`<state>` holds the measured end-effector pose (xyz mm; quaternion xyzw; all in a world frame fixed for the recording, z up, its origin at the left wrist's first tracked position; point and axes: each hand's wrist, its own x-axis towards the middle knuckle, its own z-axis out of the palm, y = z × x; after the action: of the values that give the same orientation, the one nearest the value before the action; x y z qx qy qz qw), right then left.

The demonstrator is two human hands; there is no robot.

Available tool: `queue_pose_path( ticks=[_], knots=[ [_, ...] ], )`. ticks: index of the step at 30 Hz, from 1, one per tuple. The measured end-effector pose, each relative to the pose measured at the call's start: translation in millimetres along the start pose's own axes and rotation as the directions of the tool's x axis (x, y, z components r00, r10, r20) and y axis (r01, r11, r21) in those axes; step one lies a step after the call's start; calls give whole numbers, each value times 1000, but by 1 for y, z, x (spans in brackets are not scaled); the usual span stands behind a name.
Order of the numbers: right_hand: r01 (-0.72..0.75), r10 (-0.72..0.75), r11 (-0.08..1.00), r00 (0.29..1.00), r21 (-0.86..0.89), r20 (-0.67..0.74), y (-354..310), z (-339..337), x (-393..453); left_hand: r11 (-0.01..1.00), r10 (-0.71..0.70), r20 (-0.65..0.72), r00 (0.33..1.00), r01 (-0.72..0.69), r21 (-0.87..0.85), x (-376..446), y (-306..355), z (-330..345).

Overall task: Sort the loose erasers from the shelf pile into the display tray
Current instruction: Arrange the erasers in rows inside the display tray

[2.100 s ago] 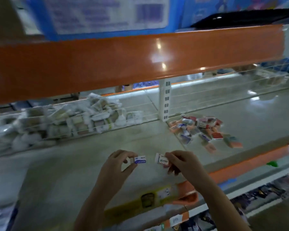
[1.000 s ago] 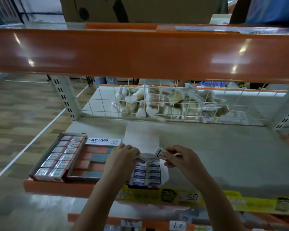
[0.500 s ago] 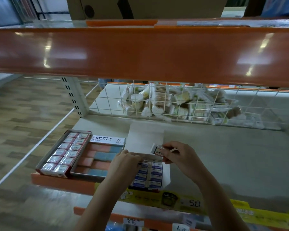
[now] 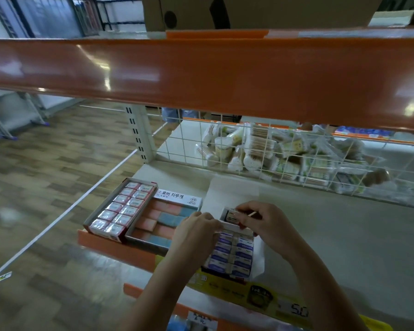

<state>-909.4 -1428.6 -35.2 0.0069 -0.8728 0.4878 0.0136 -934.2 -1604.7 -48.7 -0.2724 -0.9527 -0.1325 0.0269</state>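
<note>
The display tray (image 4: 233, 227) is a white box at the shelf's front edge, filled with rows of blue-and-white erasers (image 4: 243, 250), its lid flap (image 4: 232, 192) standing open behind. My right hand (image 4: 268, 226) pinches one white eraser (image 4: 231, 216) just over the tray's back edge. My left hand (image 4: 196, 232) has its fingers curled against the tray's back rim on the left; whatever lies under its fingers is hidden. The loose pile is out of view.
Left of the tray stand a red box of wrapped erasers (image 4: 122, 209) and a tray of pink and blue erasers (image 4: 163, 220). A wire basket (image 4: 225, 137) of cotton swabs lines the back. An orange shelf beam (image 4: 201, 72) hangs overhead. Bare grey shelf (image 4: 344, 235) lies to the right.
The view swung from the loose pile to the tray. Both hands came down to the tray's back edge; the eraser my left hand carried is no longer visible.
</note>
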Motion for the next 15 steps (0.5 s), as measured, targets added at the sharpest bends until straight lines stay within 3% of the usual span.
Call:
queue_pose_path(
  ticks=[8,15],
  knots=[
    [63,-60,996,996,-56,63,-33,43,36,999,-34,-210,977,32,-16,-38,-78,-44],
    [61,-54,995,994,-73,93,-83,104,80,989,-149,-240,959,149,-20,-41,-173,-68]
  ],
)
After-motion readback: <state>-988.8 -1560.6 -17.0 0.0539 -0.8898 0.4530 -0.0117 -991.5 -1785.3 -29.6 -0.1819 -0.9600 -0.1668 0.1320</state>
